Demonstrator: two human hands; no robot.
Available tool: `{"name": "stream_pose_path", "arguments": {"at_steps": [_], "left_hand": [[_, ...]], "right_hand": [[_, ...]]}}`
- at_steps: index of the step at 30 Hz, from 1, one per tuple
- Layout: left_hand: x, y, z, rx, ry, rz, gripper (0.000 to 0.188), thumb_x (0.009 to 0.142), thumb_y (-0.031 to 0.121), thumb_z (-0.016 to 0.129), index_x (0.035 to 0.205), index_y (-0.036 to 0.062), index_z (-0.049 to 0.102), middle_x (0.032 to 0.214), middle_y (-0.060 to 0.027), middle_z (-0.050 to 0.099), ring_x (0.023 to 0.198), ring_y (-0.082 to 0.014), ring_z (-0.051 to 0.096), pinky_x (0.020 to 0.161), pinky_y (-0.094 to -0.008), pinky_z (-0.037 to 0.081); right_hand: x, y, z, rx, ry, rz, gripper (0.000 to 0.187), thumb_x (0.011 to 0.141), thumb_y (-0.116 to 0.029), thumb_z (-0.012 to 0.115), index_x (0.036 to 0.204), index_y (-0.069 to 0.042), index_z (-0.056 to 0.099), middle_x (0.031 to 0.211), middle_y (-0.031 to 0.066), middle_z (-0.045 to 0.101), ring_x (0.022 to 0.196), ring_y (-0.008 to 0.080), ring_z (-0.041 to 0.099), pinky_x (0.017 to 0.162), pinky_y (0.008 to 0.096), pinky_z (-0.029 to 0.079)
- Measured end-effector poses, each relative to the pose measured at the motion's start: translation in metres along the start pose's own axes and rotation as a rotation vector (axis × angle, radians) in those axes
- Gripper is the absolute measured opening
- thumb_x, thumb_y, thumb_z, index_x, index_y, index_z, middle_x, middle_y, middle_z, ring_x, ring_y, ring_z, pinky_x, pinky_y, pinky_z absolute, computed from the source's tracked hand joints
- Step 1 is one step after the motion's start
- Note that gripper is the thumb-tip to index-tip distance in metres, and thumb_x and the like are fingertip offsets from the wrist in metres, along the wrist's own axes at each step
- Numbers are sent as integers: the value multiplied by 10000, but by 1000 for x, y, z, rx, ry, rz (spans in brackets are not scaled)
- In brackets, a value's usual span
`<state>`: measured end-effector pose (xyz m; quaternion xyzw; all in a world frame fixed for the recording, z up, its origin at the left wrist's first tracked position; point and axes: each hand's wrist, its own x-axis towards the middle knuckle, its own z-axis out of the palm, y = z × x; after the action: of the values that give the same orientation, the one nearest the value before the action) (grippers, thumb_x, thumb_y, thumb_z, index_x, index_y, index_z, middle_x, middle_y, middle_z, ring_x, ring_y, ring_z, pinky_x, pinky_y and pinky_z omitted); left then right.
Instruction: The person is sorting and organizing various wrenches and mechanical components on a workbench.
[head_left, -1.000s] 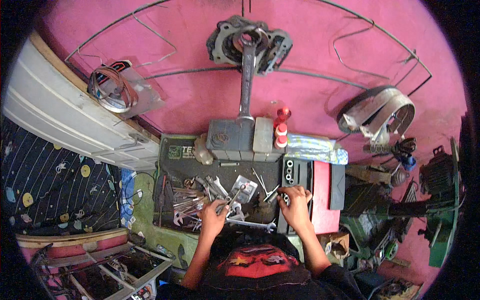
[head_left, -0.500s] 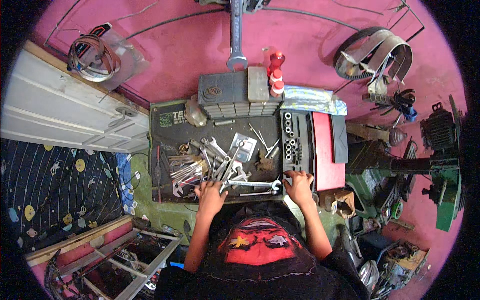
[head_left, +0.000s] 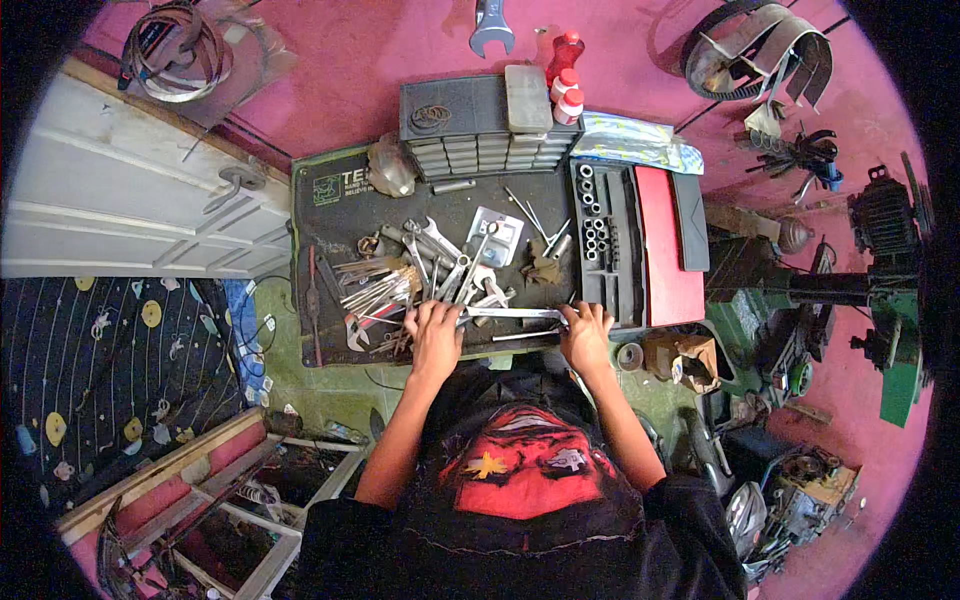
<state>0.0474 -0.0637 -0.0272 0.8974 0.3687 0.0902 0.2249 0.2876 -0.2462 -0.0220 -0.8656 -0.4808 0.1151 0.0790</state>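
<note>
A long silver wrench (head_left: 512, 312) lies crosswise at the near side of the dark workbench mat (head_left: 350, 215). My left hand (head_left: 435, 338) is closed round its left end, and the fingers of my right hand (head_left: 587, 335) grip its right end, hiding that tip. Just below it, a thin metal bar (head_left: 520, 336) lies parallel. Beyond my left hand spreads a heap of combination wrenches (head_left: 432, 255), with a bundle of thin metal rods (head_left: 378, 285) to its left. An adjustable wrench (head_left: 356, 330) lies left of that hand.
A black socket tray (head_left: 605, 275) and a red case (head_left: 656, 250) stand at the right. Behind are a grey drawer cabinet (head_left: 450, 115) and red-capped bottles (head_left: 567, 100). A clear plastic pack (head_left: 497, 232) lies mid-bench. Green machinery (head_left: 900, 380) stands far right; a white door (head_left: 150, 200) is left.
My right hand has moved from beside the socket tray onto the wrench's right end. The camera view has tilted, so the bench sits higher in the picture.
</note>
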Motion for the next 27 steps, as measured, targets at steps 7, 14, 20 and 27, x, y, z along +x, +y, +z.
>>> {"name": "stream_pose_path", "arguments": {"at_steps": [7,14,20,27], "left_hand": [[5,-11,31,87,55,74,375,836,56,763,1209,88,752,1273,-66,689,1283,-298,516,1109,-512,305],[8,-10,39,182,10,90,257,954,145,618,1140,110,791,1229,-65,696,1271,-287,540,1104,-546,328],[-3,-17,41,139,142,101,233,919,122,661,1118,108,782,1121,-36,734,1228,-261,568,1107,-537,316],[-2,-9,14,57,241,63,201,903,109,727,1101,112,754,1071,-38,732,1207,-258,573,1087,-525,310]], "right_hand": [[6,-1,21,-148,52,-55,424,832,-107,699,1254,-136,728,1181,141,625,1208,366,541,1073,556,381],[12,4,33,-211,61,-48,364,845,-96,658,1189,-161,759,1139,120,636,1173,349,560,1067,565,381],[14,10,30,-135,121,-79,249,911,-129,603,1092,-143,773,1087,93,706,1187,334,568,1105,568,360],[26,8,33,-101,155,-76,223,861,-104,658,1046,-131,779,1064,78,730,1155,334,574,1078,556,366]]}}
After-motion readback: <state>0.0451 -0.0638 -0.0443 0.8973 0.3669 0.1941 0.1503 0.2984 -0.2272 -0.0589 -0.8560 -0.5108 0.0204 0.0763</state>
